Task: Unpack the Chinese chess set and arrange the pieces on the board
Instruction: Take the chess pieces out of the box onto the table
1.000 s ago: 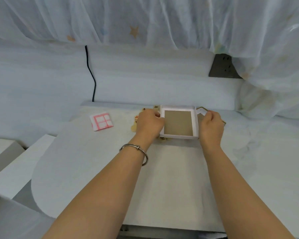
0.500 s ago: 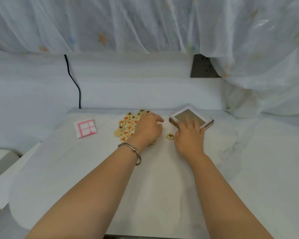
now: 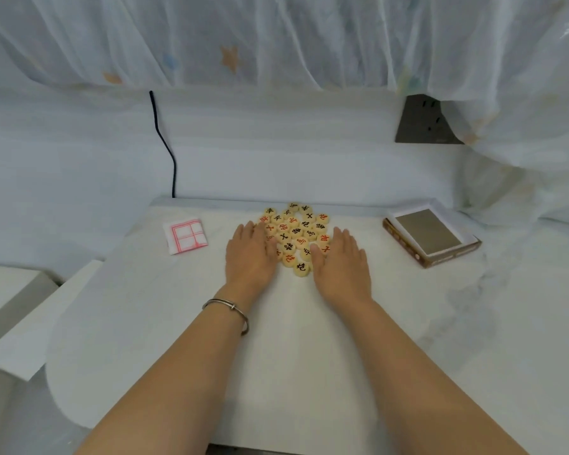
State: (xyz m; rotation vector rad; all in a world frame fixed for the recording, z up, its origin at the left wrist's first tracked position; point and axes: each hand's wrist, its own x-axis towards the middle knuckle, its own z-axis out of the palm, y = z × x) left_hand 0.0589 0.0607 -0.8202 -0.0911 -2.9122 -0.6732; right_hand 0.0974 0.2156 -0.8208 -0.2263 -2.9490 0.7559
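Several round cream chess pieces (image 3: 295, 232) with red and black characters lie in a loose pile at the far middle of the white table (image 3: 289, 339). My left hand (image 3: 249, 254) lies flat with straight fingers against the pile's left side. My right hand (image 3: 341, 261) lies flat against its right side, fingertips touching the nearest pieces. The folded board (image 3: 186, 236), white with red lines, lies to the left. The emptied box (image 3: 431, 237) sits upside down on its brown lid at the right.
A black cable (image 3: 165, 142) hangs down the wall behind the table. A dark wall socket (image 3: 421, 121) sits at the upper right, partly under a sheer curtain (image 3: 276, 37). White blocks (image 3: 20, 300) stand lower at the left.
The box was lifted off the pieces and set down at the right. My right hand left it and came back to the pile; both hands now flank the pieces.
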